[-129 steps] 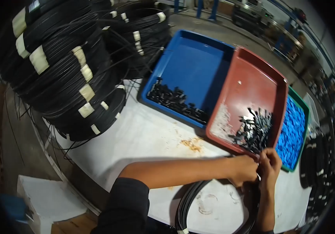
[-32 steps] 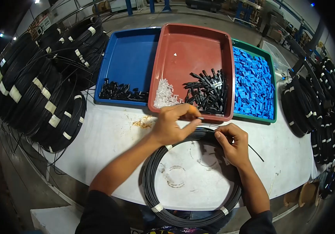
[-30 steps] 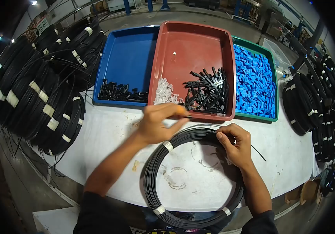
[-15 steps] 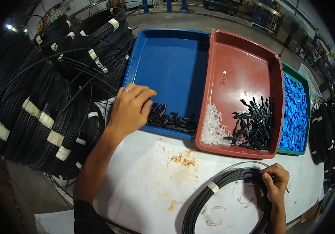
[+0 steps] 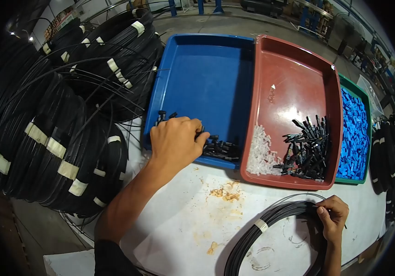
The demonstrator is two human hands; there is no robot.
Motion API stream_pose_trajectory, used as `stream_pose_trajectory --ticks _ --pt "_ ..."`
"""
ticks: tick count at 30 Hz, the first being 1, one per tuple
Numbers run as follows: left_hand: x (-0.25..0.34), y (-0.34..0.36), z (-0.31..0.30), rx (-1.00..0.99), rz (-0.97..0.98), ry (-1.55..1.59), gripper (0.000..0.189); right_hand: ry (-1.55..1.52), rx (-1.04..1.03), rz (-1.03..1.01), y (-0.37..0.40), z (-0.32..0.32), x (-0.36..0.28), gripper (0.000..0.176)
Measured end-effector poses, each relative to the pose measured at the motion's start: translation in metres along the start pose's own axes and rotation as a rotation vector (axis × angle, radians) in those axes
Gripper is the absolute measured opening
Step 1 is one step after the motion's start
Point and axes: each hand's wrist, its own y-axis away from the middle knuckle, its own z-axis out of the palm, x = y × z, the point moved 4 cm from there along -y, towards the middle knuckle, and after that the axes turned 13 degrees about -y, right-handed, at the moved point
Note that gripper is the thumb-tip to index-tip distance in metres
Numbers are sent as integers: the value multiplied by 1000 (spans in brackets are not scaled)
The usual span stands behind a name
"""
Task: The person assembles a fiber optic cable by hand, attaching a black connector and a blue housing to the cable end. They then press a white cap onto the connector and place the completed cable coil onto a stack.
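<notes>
My left hand (image 5: 176, 142) is over the near left corner of the blue tray (image 5: 248, 41), among small black plastic connectors (image 5: 222, 151). Its fingers are curled down, and a dark piece shows between thumb and forefinger, seemingly one of these connectors. My palm hides part of the pile. At the lower right, my right hand (image 5: 333, 216) is closed round a coil of thin black cable (image 5: 248, 239), thumb against forefinger. A white tape band (image 5: 261, 225) wraps the coil, which lies on the white table (image 5: 170, 216). A loose cable end sticks out past the right hand.
The red tray (image 5: 291, 181) holds clear plastic pieces (image 5: 262, 156) and black connectors (image 5: 310, 147). Beside it, a green tray (image 5: 368, 133) is full of blue pieces (image 5: 354, 133). Large taped cable coils (image 5: 31, 115) stand at left; more coils (image 5: 386, 161) hang at right.
My left hand has moved right and down from the blue tray's left edge into the black connectors, and its fingers have curled. The right hand keeps its hold on the cable coil.
</notes>
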Motion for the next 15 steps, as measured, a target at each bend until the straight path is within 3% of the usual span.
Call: stream_pose_trajectory --ticks 8,10,15 --pt "6 -9 -1 -5 -5 -25 16 -11 -24 -38 -2 1 -3 12" --pt "9 -9 -11 134 30 76 16 -15 -28 -82 -2 2 -5 11" --pt "32 -5 -40 79 139 263 14 -4 -63 -72 -2 1 -6 9"
